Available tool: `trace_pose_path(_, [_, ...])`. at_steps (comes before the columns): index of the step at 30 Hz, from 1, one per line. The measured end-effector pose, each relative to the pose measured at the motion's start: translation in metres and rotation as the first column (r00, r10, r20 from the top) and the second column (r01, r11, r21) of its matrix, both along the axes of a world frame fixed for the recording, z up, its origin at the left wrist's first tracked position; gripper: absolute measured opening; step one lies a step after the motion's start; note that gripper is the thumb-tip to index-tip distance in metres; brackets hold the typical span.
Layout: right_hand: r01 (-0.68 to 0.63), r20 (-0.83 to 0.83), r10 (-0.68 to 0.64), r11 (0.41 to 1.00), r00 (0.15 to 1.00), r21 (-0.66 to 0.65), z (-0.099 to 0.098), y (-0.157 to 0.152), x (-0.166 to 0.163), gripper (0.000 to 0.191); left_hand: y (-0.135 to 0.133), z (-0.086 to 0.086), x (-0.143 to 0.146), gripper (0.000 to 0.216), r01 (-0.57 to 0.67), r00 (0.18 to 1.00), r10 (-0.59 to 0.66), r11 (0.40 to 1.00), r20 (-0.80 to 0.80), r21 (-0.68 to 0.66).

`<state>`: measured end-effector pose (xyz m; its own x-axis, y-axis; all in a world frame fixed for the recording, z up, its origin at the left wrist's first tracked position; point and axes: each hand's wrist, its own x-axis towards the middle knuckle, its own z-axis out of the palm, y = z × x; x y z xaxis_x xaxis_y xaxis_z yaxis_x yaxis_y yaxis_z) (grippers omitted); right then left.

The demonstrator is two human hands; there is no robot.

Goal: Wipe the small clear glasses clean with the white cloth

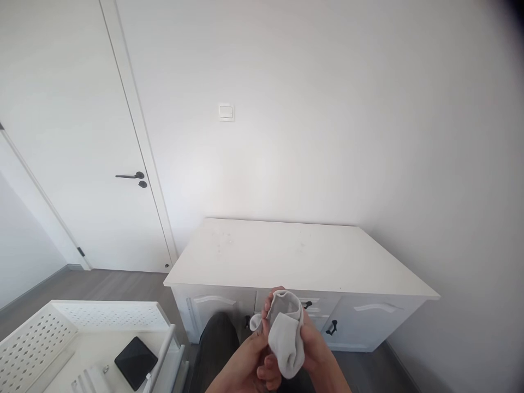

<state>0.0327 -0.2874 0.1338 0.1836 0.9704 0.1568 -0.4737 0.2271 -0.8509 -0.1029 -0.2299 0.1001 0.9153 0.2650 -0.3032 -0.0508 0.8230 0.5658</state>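
Note:
A light grey-white sock [286,335] is held between my two hands in front of the cabinet, its cuff spread into an open loop and part of it folded over. My left hand [262,352] grips it from the left, with fingers curled at the cuff and below. Against the right side of the sock, my right hand [313,341] has its fingers closed, partly hidden behind the fabric. A small pale bit of fabric [256,322] sticks out to the left of my left fingers; whether it belongs to the same sock I cannot tell.
A low white cabinet [270,256] with dark handles stands against the wall. At lower left is a white perforated cart [110,315] carrying a black tablet-like device [136,362]. A white door [82,136] is at left, and my knee [216,344] sits before the cabinet.

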Motion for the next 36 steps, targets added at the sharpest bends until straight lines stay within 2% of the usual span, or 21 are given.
trace_pose_path(3, [0.018,0.055,-0.019,1.000,0.998,0.018,0.013,-0.001,-0.002,0.083,-0.002,0.002,0.000,0.053,-0.030,0.999,0.033,0.997,-0.042,0.072])
trace_pose_path(5, [0.089,0.044,-0.090,0.996,0.995,0.025,0.017,-0.001,-0.008,0.073,-0.004,0.004,0.001,0.048,-0.161,0.981,0.187,0.940,-0.058,0.301])
trace_pose_path(7, [0.222,0.016,-0.222,0.975,0.975,-0.019,0.018,0.000,-0.016,0.060,-0.006,0.007,0.002,0.051,-0.266,0.932,0.360,0.745,-0.032,0.612])
trace_pose_path(10, [0.457,0.055,-0.454,0.873,0.889,-0.174,0.015,0.003,-0.022,0.047,-0.005,0.010,0.002,0.049,-0.246,0.862,0.505,0.351,0.039,0.904])
trace_pose_path(11, [0.511,0.093,-0.504,0.832,0.859,-0.217,0.014,0.004,-0.022,0.045,-0.004,0.010,0.002,0.045,-0.228,0.850,0.525,0.287,0.047,0.930])
trace_pose_path(12, [0.542,0.124,-0.529,0.804,0.840,-0.243,0.012,0.004,-0.021,0.044,-0.002,0.010,0.001,0.044,-0.212,0.852,0.523,0.283,0.035,0.936])
trace_pose_path(13, [0.542,0.134,-0.526,0.802,0.840,-0.250,0.011,0.004,-0.020,0.043,0.000,0.010,0.001,0.048,-0.198,0.870,0.493,0.344,0.002,0.918])
trace_pose_path(15, [0.417,0.074,-0.411,0.883,0.909,-0.217,0.008,0.003,-0.014,0.046,0.005,0.010,-0.001,0.055,-0.161,0.934,0.346,0.625,-0.085,0.764])
trace_pose_path(17, [0.181,-0.065,-0.190,0.975,0.980,-0.129,0.003,0.002,-0.009,0.052,0.009,0.010,-0.003,0.050,-0.050,0.987,0.113,0.890,-0.113,0.453])
trace_pose_path(19, [0.017,-0.184,-0.027,0.998,0.983,-0.053,-0.001,0.003,-0.006,0.056,0.012,0.010,-0.003,0.044,0.036,0.997,-0.021,0.977,-0.076,0.210])
trace_pose_path(21, [0.025,-0.212,-0.041,0.997,0.976,-0.076,-0.002,0.007,-0.005,0.051,0.014,0.009,-0.001,0.044,-0.030,0.994,0.056,0.963,-0.090,0.266])
trace_pose_path(22, [0.092,-0.171,-0.111,0.989,0.979,-0.117,-0.001,0.009,-0.006,0.047,0.014,0.009,0.000,0.045,-0.104,0.980,0.164,0.905,-0.114,0.412])
trace_pose_path(23, [0.190,-0.090,-0.206,0.969,0.974,-0.160,0.002,0.011,-0.007,0.044,0.014,0.008,0.001,0.047,-0.162,0.950,0.288,0.789,-0.124,0.593])
trace_pose_path(25, [0.407,0.133,-0.388,0.893,0.912,-0.190,0.010,0.014,-0.010,0.043,0.013,0.008,0.003,0.046,-0.171,0.872,0.484,0.426,-0.064,0.888])
trace_pose_path(26, [0.495,0.222,-0.456,0.850,0.862,-0.179,0.014,0.015,-0.012,0.044,0.014,0.008,0.004,0.043,-0.144,0.845,0.534,0.252,-0.014,0.957])
trace_pose_path(27, [0.550,0.270,-0.499,0.817,0.824,-0.171,0.017,0.016,-0.014,0.045,0.014,0.008,0.004,0.038,-0.121,0.829,0.558,0.123,0.032,0.985])
trace_pose_path(28, [0.568,0.270,-0.515,0.804,0.813,-0.177,0.019,0.016,-0.017,0.048,0.014,0.008,0.004,0.033,-0.111,0.819,0.570,0.046,0.066,0.993])
trace_pose_path(29, [0.556,0.226,-0.515,0.808,0.827,-0.195,0.020,0.016,-0.019,0.051,0.015,0.009,0.004,0.030,-0.108,0.812,0.579,0.023,0.075,0.994])
trace_pose_path(30, [0.520,0.153,-0.497,0.824,0.854,-0.223,0.020,0.016,-0.022,0.054,0.016,0.009,0.005,0.029,-0.108,0.807,0.589,0.058,0.053,0.993])
trace_pose_path(34, [0.353,-0.040,-0.377,0.895,0.925,-0.273,0.009,0.014,-0.032,0.045,0.016,0.016,0.008,0.039,-0.136,0.841,0.520,0.472,-0.150,0.871])
trace_pose_path(36, [0.358,-0.014,-0.378,0.888,0.926,-0.289,0.001,0.014,-0.033,0.044,0.015,0.021,0.008,0.041,-0.153,0.883,0.442,0.588,-0.157,0.795])
